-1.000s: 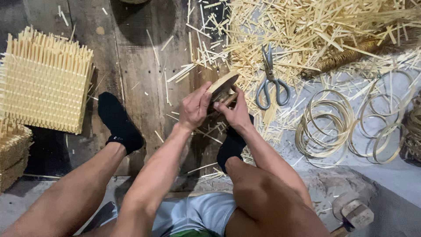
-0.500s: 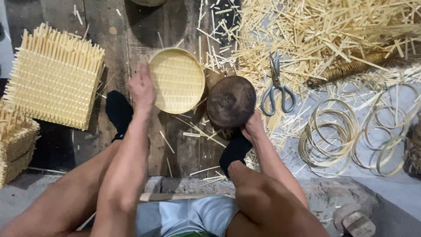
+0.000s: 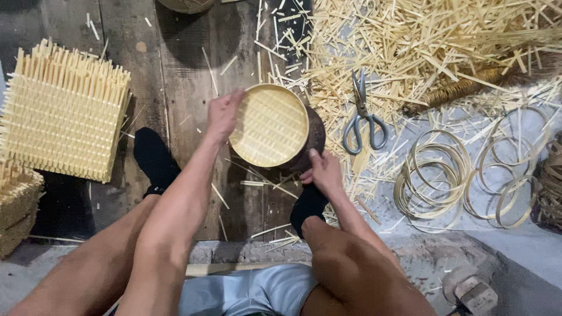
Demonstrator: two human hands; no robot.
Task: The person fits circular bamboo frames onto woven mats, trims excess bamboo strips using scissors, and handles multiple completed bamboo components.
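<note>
Bamboo is everywhere: at the centre of the frame the left hand (image 3: 222,116) pinches the upper-left rim of a round, pale woven bamboo tray (image 3: 269,125), its grip closed on that edge, while the right hand (image 3: 323,171) presses against the lower-right side of a dark round mould (image 3: 311,139) lying directly under the tray, fingers curled around its edge. The tray sits tilted on the mould, both just above the dark wooden floorboards (image 3: 175,76) between the person's 2 dark-socked feet. By the look of it, the step in hand is seating or aligning the tray on the mould; any next move would call for a steady hold on both rims so that they stay concentric. Steel scissors (image 3: 364,114) lie just right of the mould, jaws nearly together, on a heap of bamboo splints (image 3: 445,41) filling the upper right. Loose bamboo hoops (image 3: 433,175) lie at the right edge, and a square woven panel (image 3: 61,114) with bristling ends lies at the upper left.
</note>
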